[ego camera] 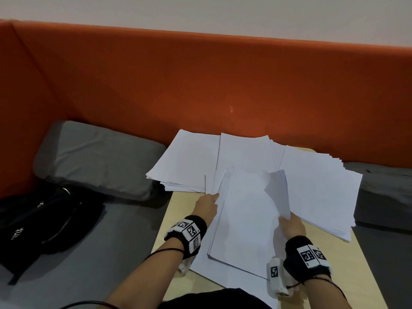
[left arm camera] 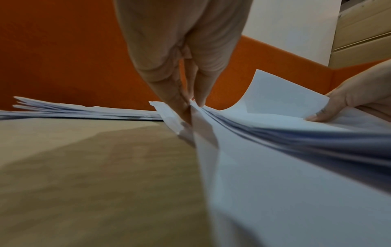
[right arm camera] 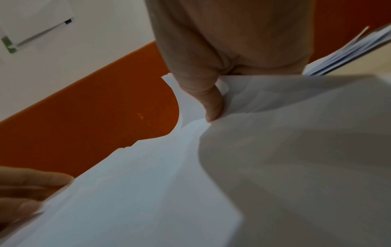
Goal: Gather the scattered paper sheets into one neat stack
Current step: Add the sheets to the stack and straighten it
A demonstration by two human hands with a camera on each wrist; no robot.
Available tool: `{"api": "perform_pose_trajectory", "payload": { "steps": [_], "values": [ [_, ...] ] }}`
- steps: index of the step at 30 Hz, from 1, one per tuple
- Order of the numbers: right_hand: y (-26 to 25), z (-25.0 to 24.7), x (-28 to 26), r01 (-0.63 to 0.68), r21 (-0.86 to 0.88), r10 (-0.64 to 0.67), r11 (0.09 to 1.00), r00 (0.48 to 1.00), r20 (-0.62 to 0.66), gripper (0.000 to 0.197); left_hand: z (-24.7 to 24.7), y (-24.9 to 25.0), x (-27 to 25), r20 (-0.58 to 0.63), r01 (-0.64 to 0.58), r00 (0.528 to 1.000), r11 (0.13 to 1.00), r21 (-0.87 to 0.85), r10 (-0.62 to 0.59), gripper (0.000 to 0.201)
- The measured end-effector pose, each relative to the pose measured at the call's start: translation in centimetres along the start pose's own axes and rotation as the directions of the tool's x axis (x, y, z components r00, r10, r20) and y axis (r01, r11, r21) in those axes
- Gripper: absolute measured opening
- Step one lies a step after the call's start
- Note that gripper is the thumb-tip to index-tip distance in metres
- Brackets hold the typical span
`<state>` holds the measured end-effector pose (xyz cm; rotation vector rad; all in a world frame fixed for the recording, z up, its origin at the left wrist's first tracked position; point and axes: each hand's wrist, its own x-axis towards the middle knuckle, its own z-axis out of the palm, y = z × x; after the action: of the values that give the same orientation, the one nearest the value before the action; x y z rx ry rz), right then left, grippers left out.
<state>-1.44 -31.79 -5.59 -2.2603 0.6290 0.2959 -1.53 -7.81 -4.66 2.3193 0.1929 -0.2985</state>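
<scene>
free: bare table (ego camera: 178, 221) left of sheets | blocked: paper piles (ego camera: 321, 186) behind, orange backrest (ego camera: 200, 81) beyond

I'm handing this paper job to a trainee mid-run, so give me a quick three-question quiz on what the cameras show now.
1. True or false: the left hand rests flat on the grey cushion.
2. Multiple choice: the right hand pinches A) a curled sheet lifted off the near stack, B) the black bag, C) nothing.
3. Fill in: unstacked paper piles lie on the table's ____ side, by the orange backrest.

Key: 1 false, it grips the near stack's left edge; 2 A; 3 far.
</scene>
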Motion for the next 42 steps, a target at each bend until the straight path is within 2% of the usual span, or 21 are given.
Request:
{"api": "perform_pose_trajectory", "payload": {
  "steps": [5, 9, 13, 16, 18, 21, 24, 26, 29, 33, 37, 39, 42],
  "values": [
    [0.0, 0.0, 0.0, 0.003, 0.009, -0.003, 1.000, 1.000, 0.007, 0.027, 0.0, -0.1, 0.0, -0.025, 0.009, 1.000, 0.999, -0.032, -0.010, 0.042],
    [0.1, -0.1, -0.1, 0.013, 0.021, -0.013, 1.000, 1.000, 0.010, 0.027, 0.3, -0.3, 0.3, -0.048, 0.034, 0.998, 0.989, -0.144, -0.042, 0.044],
    [0.1, -0.1, -0.1, 0.005, 0.054, -0.006, 0.999, 1.000, 0.013, 0.025, 0.5, -0.4, 0.5, -0.089, 0.038, 0.994, 0.979, -0.202, -0.057, 0.031],
    [0.0, -0.2, -0.3, 0.014, 0.050, -0.015, 0.999, 1.000, 0.011, 0.025, 1.0, -0.3, 0.2, -0.051, 0.000, 0.999, 0.985, -0.174, -0.009, 0.029],
    [-0.1, -0.3, -0.3, 0.014, 0.049, -0.014, 0.999, 1.000, 0.010, 0.025, 1.2, -0.4, 0.3, -0.033, -0.004, 0.999, 0.972, -0.236, -0.004, 0.034],
    [0.0, -0.3, -0.2, 0.000, 0.075, -0.001, 0.997, 1.000, 0.016, 0.021, 0.9, -0.4, 0.9, -0.054, 0.036, 0.997, 0.924, -0.382, -0.061, 0.041],
    [-0.1, -0.9, 0.1, -0.006, 0.127, 0.007, 0.992, 1.000, -0.007, 0.024, -0.6, -1.0, 1.6, -0.151, 0.069, 0.971, 0.826, -0.559, -0.183, 0.037],
    [-0.3, -1.6, 0.3, -0.005, 0.153, 0.009, 0.988, 1.000, -0.023, 0.024, -1.4, -1.9, 2.3, -0.225, 0.071, 0.940, 0.794, -0.604, -0.256, 0.033],
    [-0.8, -2.0, 0.2, -0.002, 0.149, 0.001, 0.989, 1.000, 0.007, 0.024, -1.6, -3.1, 2.7, -0.241, 0.123, 0.909, 0.772, -0.624, -0.340, 0.030],
    [-1.2, -0.4, 0.1, 0.025, 0.049, -0.029, 0.998, 0.996, 0.082, 0.025, -0.5, -3.6, 2.1, -0.219, 0.204, 0.896, 0.797, -0.568, -0.386, 0.027],
    [-1.3, 1.1, -0.3, 0.041, -0.005, -0.041, 0.999, 0.998, 0.050, 0.027, -0.4, -2.2, 1.4, -0.235, 0.143, 0.945, 0.933, -0.330, -0.228, 0.032],
    [-1.4, 1.1, -0.3, 0.033, -0.007, -0.033, 0.999, 0.999, 0.039, 0.027, -0.3, -1.7, 1.4, -0.242, 0.086, 0.960, 0.970, -0.229, -0.142, 0.037],
    [-1.4, 1.0, -0.3, 0.026, -0.013, -0.026, 1.000, 0.999, 0.038, 0.028, 0.1, -0.8, 1.2, -0.178, 0.086, 0.979, 0.991, -0.102, -0.104, 0.050]
  ]
}}
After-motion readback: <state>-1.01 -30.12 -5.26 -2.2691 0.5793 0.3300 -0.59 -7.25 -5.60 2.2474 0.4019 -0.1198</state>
